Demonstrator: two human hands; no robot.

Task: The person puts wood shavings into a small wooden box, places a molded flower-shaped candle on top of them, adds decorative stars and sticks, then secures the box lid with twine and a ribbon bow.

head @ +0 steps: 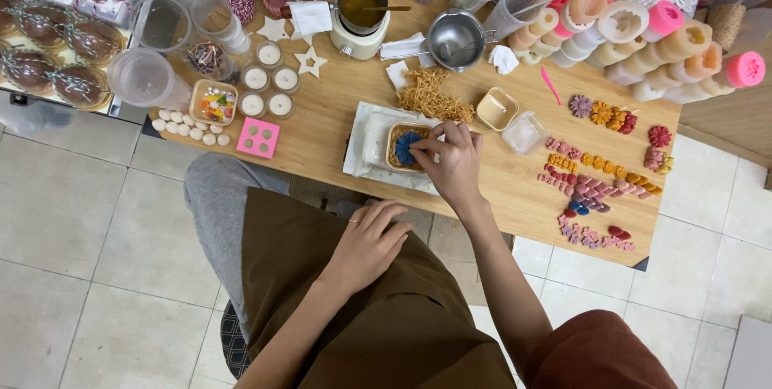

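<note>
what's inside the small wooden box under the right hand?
The wooden box holds tan shredded filler with a blue flower-shaped piece on top. The right hand touches the flower and covers the box's right end, so anything there, or beneath the filler, is hidden.

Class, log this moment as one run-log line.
right hand: placing blue flower in small box | left hand: resting on lap | table

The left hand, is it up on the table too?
No, the left hand rests on the person's lap, below the wooden table, while only the right hand reaches the small tray.
</note>
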